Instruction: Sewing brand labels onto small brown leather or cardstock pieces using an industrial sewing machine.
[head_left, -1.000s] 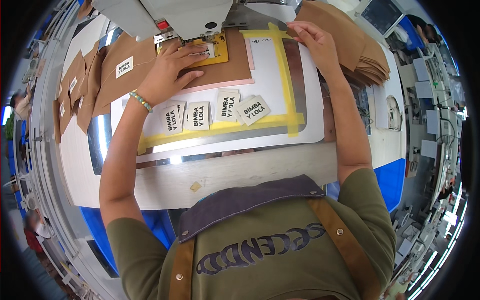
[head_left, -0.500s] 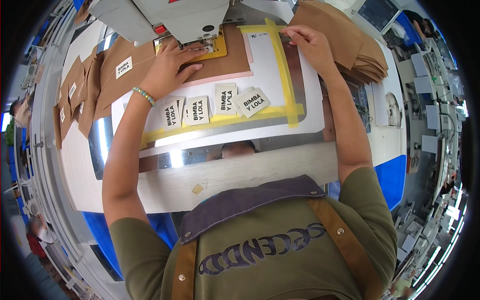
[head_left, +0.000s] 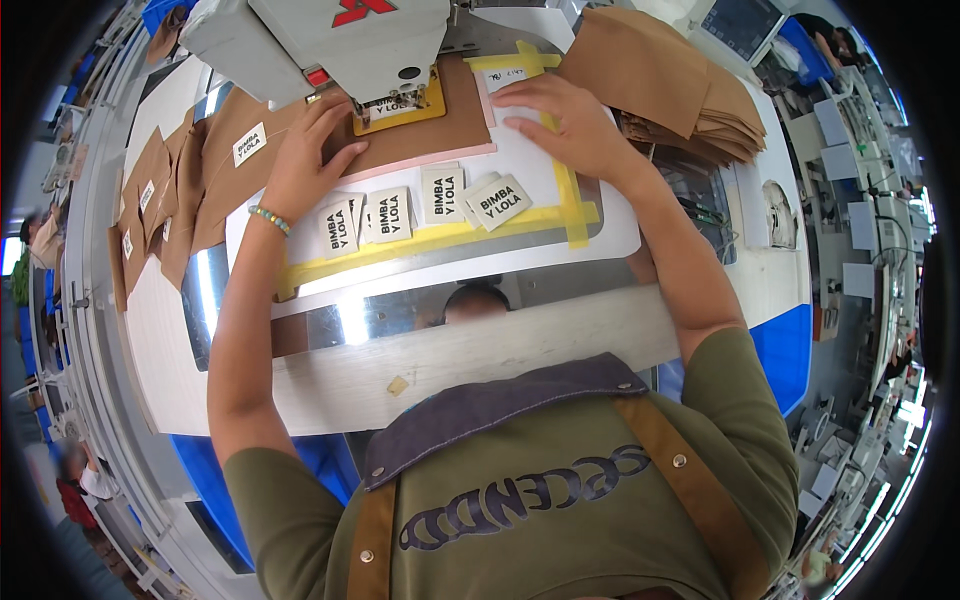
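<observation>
A: Step in hand, as I read it: a brown fabric piece [head_left: 420,125] lies flat under the head of the sewing machine [head_left: 330,40], at the far edge of the table [head_left: 330,375]; a white label [head_left: 388,107] sits inside a yellow frame [head_left: 425,112] right under the needle; looks like the label is being stitched on, or set for it.

B: Hands?

A: Left hand [head_left: 300,165] spread flat, fingers wide, pressing the left side of the fabric piece; holds nothing; right hand [head_left: 560,120] also flat and open, fingertips on the white board [head_left: 520,165] at the fabric's right edge, just beside a strip of yellow tape [head_left: 575,195]; a beaded bracelet [head_left: 268,218] on the left wrist.

B: Next move?

A: My guess: keep the piece steady and square to the frame, fingers clear of the needle.

B: Labels?

A: Four loose labels [head_left: 425,205], white rectangles with black print, in a row on the board, just nearer than the fabric, above the yellow tape line; the rightmost is tilted.

B: Stock?

A: Unworked brown pieces [head_left: 680,85] stacked at the far right corner; labelled brown pieces [head_left: 190,180] fanned along the left edge, each with a small white tag.
</observation>
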